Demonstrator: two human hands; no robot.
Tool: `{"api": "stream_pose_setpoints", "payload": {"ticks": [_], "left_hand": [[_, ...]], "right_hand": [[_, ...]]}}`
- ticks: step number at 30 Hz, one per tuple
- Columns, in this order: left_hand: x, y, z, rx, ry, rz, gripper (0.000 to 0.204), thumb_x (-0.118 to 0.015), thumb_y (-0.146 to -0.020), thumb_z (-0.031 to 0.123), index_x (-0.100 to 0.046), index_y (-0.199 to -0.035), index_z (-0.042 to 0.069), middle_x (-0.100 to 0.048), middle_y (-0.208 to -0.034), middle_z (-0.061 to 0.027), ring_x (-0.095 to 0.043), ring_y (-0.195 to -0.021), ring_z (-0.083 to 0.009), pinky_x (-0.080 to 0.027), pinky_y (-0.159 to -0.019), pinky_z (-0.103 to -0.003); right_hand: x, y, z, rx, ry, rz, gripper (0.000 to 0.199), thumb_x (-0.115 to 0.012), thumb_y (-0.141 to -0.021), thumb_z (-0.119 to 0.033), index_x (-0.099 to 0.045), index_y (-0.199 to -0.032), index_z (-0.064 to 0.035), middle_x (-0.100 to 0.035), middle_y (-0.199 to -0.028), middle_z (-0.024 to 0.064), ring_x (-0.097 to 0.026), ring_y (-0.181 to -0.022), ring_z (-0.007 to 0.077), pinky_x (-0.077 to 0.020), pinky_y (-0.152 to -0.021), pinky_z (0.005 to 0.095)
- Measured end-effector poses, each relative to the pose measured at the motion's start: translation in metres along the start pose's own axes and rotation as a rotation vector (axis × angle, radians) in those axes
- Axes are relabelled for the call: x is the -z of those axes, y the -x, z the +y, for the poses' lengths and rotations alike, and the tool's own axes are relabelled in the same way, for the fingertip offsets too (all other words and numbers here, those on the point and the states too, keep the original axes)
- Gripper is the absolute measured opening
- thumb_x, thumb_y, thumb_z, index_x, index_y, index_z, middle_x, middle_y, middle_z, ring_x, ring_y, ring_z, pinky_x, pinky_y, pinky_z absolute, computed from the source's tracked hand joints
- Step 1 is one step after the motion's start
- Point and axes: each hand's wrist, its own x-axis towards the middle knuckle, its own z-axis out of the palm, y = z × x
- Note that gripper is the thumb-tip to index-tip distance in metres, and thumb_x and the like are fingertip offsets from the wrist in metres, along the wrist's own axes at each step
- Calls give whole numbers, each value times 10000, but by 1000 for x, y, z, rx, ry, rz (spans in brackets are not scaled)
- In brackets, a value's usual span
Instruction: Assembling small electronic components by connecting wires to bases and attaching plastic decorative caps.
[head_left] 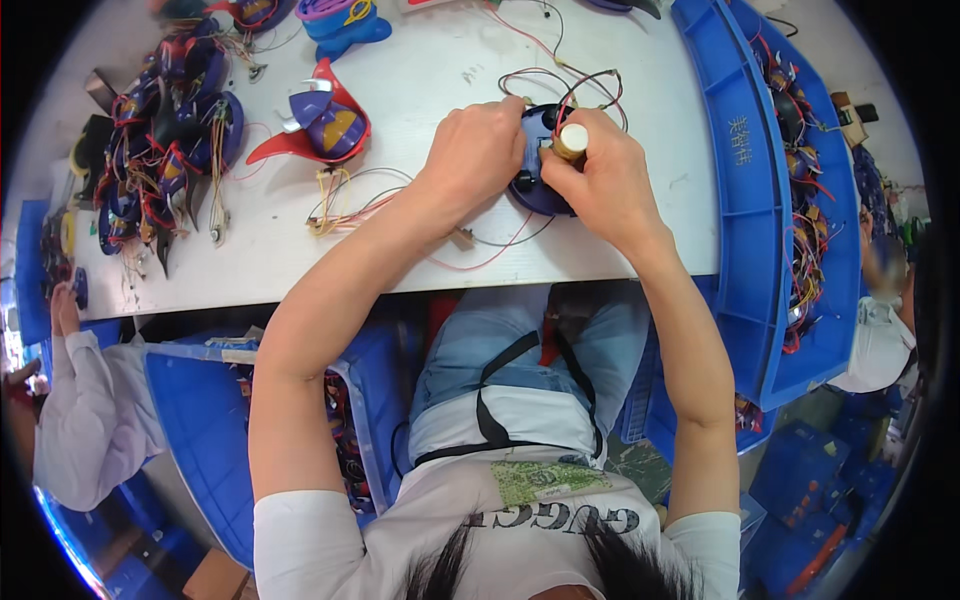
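**One wired shell in hand, a heap waiting**

The left hand clamps its grip over a dark blue toy shell near the front of the white tabletop. The right hand pinches a tan-handled tool upright against the shell. Red and black wires trail loose from it, so this piece looks unfinished. A red-and-purple shell and a piled heap lie to the left, a blue crate of wired parts to the right

Bright, even light; fisheye bending, dark corners.
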Motion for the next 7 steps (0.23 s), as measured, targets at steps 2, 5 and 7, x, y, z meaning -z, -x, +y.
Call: {"api": "stream_pose_setpoints", "payload": {"ticks": [2,5,7], "left_hand": [[0,1,7,-15,-65,4,146,-533,-814,110,-573,-891,-7,-653,-767,-195,-599,-645,-398,-480,-620,-439],[19,11,14,-39,-125,71,188,-553,-826,144,-559,-959,11,-658,-851,-201,-615,-690,-392,-491,-640,-433],[26,27,24,-99,-94,155,286,-582,-843,197,-525,-1072,37,-658,-994,-216,-636,-766,-384,-507,-674,-424]], "right_hand": [[0,1,0,36,21,28,169,-676,-747,-31,-564,-872,-21,-572,-761,83,-501,-641,197,-442,-607,283],[-5,1,0,106,5,44,160,-664,-755,-35,-570,-885,-28,-586,-795,90,-520,-659,212,-449,-625,293],[-5,4,8,122,12,37,150,-645,-771,-50,-581,-907,-36,-608,-849,102,-551,-689,234,-460,-647,310]]}}
